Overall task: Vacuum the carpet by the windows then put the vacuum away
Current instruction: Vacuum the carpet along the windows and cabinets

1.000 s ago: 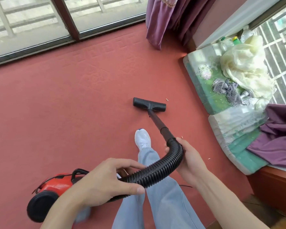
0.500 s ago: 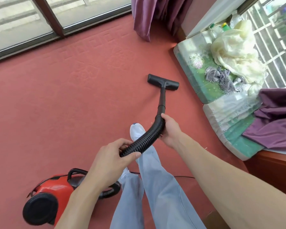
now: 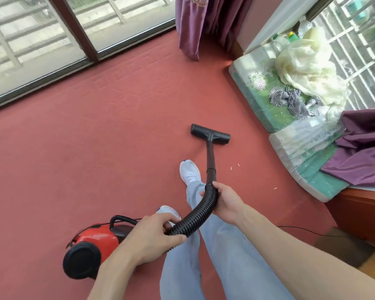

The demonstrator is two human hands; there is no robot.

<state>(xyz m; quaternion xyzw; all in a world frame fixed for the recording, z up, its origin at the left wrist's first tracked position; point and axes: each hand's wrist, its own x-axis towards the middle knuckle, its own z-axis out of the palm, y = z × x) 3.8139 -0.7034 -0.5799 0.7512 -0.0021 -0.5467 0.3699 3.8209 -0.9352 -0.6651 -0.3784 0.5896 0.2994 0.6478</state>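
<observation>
Vacuum nozzle [image 3: 210,133] now sits pulled back; left grip [image 3: 152,237] and right grip [image 3: 225,199] clasp the hose [image 3: 200,215] (crumbs [image 3: 231,168] remain), so vacuuming looks unfinished.

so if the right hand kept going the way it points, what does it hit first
Past the hose it grips, the right hand points toward the white shoe; probably that first, or the carpet beside it, since depth is unclear.
</observation>
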